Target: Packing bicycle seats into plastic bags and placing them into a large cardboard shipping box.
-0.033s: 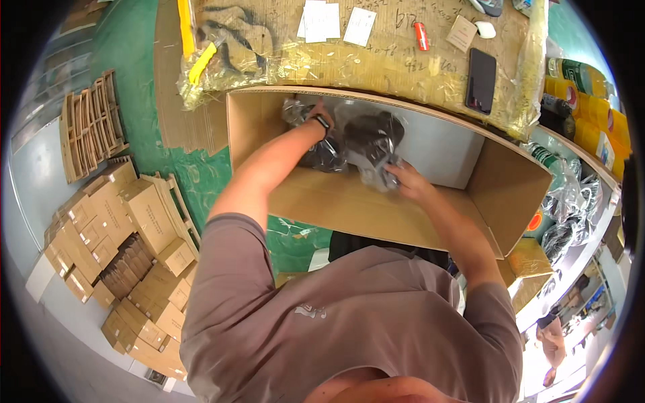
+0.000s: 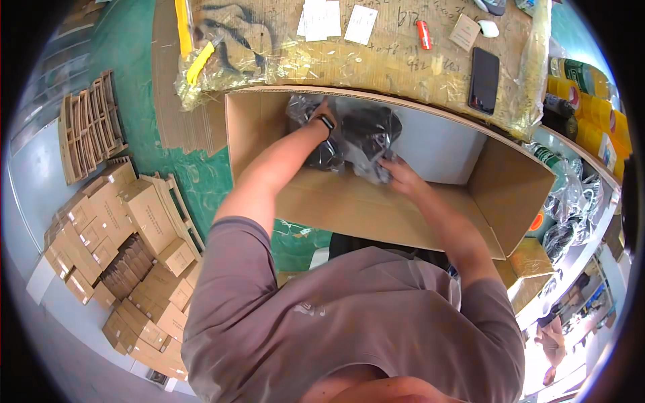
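A long, open cardboard box [image 2: 322,201] lies in front of me. Inside, toward its left, a clear plastic bag [image 2: 371,131] wraps a bulky black item of a kind I cannot make out. My right hand [image 2: 401,174] pinches the near right corner of this bag. Between it and another plastic-wrapped dark bundle [image 2: 326,156] at the box's left end, my left hand [image 2: 324,115] reaches down, a black watch [image 2: 326,122] on its wrist. The left fingers are mostly hidden, so their grip does not show.
Beyond the box, a taped worktable [image 2: 376,67] carries a phone [image 2: 484,79], a red lighter-like object [image 2: 424,35], paper slips [image 2: 360,25] and a yellow cutter [image 2: 201,64]. Stacked cartons [image 2: 148,201] stand left; yellow tape rolls [image 2: 591,101] lie right. Another person [image 2: 552,342] appears far right.
The wrapped black item and my right hand have shifted slightly left and away from me. My left wrist has moved slightly right.
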`<action>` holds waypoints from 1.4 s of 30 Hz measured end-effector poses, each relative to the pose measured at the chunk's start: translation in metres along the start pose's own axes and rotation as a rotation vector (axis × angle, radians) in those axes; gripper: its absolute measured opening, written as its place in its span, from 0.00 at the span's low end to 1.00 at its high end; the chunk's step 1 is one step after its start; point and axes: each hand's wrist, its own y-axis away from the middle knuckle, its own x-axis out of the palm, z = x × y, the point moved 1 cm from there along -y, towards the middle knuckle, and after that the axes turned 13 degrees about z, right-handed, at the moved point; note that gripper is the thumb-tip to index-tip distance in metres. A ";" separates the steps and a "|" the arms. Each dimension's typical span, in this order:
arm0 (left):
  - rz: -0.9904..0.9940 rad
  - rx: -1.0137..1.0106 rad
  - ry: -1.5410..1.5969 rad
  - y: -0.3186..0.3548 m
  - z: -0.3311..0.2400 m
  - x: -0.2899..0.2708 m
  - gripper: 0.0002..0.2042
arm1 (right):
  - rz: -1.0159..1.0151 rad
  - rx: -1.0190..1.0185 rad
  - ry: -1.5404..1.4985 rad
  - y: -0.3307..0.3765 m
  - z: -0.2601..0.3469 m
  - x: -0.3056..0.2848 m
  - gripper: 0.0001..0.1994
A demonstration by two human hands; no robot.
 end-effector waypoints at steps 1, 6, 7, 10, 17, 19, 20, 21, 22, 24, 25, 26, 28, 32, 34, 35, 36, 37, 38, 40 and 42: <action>0.025 -0.101 0.074 -0.019 0.001 0.044 0.19 | -0.023 -0.026 0.016 -0.050 -0.025 0.020 0.26; -0.640 -0.613 0.905 -0.051 -0.031 0.005 0.39 | -0.304 -0.041 0.949 -0.076 -0.021 -0.060 0.35; -0.621 -0.718 1.049 -0.061 -0.040 0.051 0.45 | -0.187 0.053 1.201 -0.069 -0.014 -0.023 0.38; -0.505 -0.682 1.037 -0.076 -0.063 0.098 0.50 | 0.071 0.304 1.490 -0.007 0.045 0.028 0.39; -0.840 -0.175 1.633 0.015 -0.136 0.069 0.42 | 0.420 -0.272 0.886 0.396 0.190 0.011 0.29; -0.846 -0.226 1.516 0.049 -0.182 -0.025 0.41 | 0.186 -0.428 0.650 0.527 0.233 -0.069 0.25; -0.837 -0.249 1.512 0.077 -0.209 -0.074 0.41 | -0.108 -0.675 0.646 0.579 0.249 -0.119 0.24; -0.958 -0.202 1.484 0.102 -0.239 -0.114 0.41 | -0.559 -0.834 0.810 0.604 0.264 -0.211 0.28; -1.032 -0.146 1.532 0.126 -0.270 -0.155 0.40 | -1.219 -0.673 0.985 0.646 0.281 -0.255 0.31; -1.092 0.024 1.570 0.167 -0.316 -0.261 0.38 | -1.865 -0.558 1.032 0.694 0.290 -0.395 0.30; -1.080 0.102 1.585 0.188 -0.343 -0.314 0.38 | -1.769 -0.351 0.896 0.722 0.302 -0.424 0.39; -1.097 0.182 1.487 0.203 -0.368 -0.361 0.36 | -1.861 -0.190 0.919 0.738 0.305 -0.466 0.40; -1.101 0.241 1.371 0.232 -0.415 -0.437 0.35 | -2.030 0.027 0.906 0.743 0.299 -0.544 0.34; -1.015 0.390 1.095 0.252 -0.483 -0.555 0.30 | -1.939 0.037 1.076 0.778 0.301 -0.604 0.29; -0.980 0.467 1.082 0.246 -0.511 -0.595 0.28 | -1.783 -0.140 1.093 0.807 0.311 -0.588 0.27; -0.919 0.541 1.189 0.241 -0.526 -0.615 0.28 | -1.740 -0.230 1.029 0.832 0.321 -0.531 0.32; -0.837 0.645 1.285 0.236 -0.542 -0.641 0.28 | -1.767 -0.405 0.991 0.857 0.310 -0.503 0.34; -0.606 0.760 1.429 0.237 -0.558 -0.669 0.30 | -1.782 -0.579 0.952 0.874 0.298 -0.480 0.35; -0.361 0.862 1.565 0.239 -0.575 -0.693 0.32 | -1.799 -0.760 0.940 0.885 0.284 -0.446 0.38; 0.150 1.171 2.019 0.229 -0.608 -0.727 0.40 | -1.721 -1.242 0.936 0.880 0.250 -0.375 0.40; 0.402 1.551 2.079 0.237 -0.635 -0.766 0.48 | -1.194 -1.353 1.265 0.885 0.225 -0.314 0.36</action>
